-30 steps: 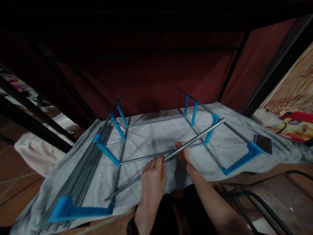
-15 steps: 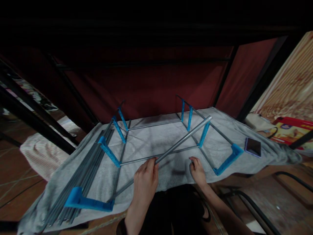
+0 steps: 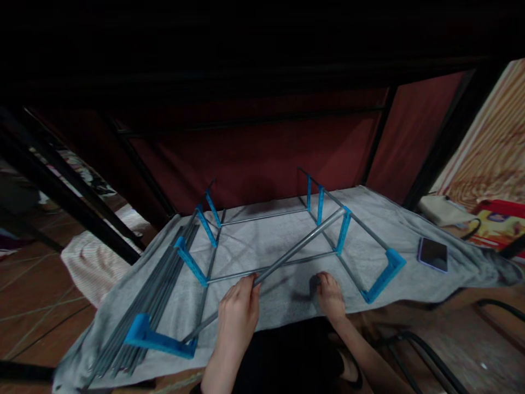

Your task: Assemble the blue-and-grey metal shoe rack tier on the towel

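Observation:
My left hand (image 3: 239, 309) is closed around a grey metal tube (image 3: 301, 244). The tube slants across a frame of thin tubes and blue plastic brackets. Its lower end is at the near-left bracket (image 3: 158, 342); the raised far end overlaps the top of a right-side bracket (image 3: 343, 231), and I cannot tell whether they touch. My right hand (image 3: 330, 295) hovers low at the near side, fingers loosely bent and apart, holding nothing. The near-right bracket (image 3: 383, 276) stands to the right of that hand. Beneath the frame lies a grey cloth (image 3: 270, 232).
Several loose tubes (image 3: 151, 295) lie bundled along the left side of the cloth. A phone (image 3: 433, 254) rests at the right. Behind stands a dark red panel (image 3: 254, 158) with black bars. A red and yellow package (image 3: 498, 224) sits at the far right.
The view has shifted, so the scene sits slightly lower and further right. The slanted tube's far end has moved a little left against the bracket. My left hand keeps its grip.

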Available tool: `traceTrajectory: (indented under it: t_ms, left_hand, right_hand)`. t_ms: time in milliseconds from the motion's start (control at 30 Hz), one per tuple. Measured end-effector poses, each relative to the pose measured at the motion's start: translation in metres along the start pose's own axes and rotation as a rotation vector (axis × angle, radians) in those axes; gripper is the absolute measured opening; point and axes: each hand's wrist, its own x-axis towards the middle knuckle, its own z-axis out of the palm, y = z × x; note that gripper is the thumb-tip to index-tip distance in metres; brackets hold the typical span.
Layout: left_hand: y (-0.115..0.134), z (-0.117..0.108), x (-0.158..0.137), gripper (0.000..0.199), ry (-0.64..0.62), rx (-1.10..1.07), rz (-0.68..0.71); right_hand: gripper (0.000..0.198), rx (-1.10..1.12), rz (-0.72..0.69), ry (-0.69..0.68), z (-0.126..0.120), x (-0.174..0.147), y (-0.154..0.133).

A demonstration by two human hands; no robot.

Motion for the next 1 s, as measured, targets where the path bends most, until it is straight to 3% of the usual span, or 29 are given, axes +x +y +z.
traceTrajectory:
  t_ms: [267, 700, 1000]
  left_hand:
    - [0.0, -0.018, 0.008, 0.016, 0.016, -0.008, 0.05]
    - [0.004, 0.01, 0.013, 0.017, -0.043, -0.069, 0.096]
    - [0.027, 0.003, 0.039, 0.021, -0.053, -0.107, 0.088]
  right_hand:
    - [0.039, -0.047, -0.048, 0.059, 0.016, -0.004, 0.009]
    - [0.038, -0.05, -0.052, 0.041, 0.014, -0.005, 0.01]
    - [0.036, -0.027, -0.069, 0.015, 0.011, -0.005, 0.011]
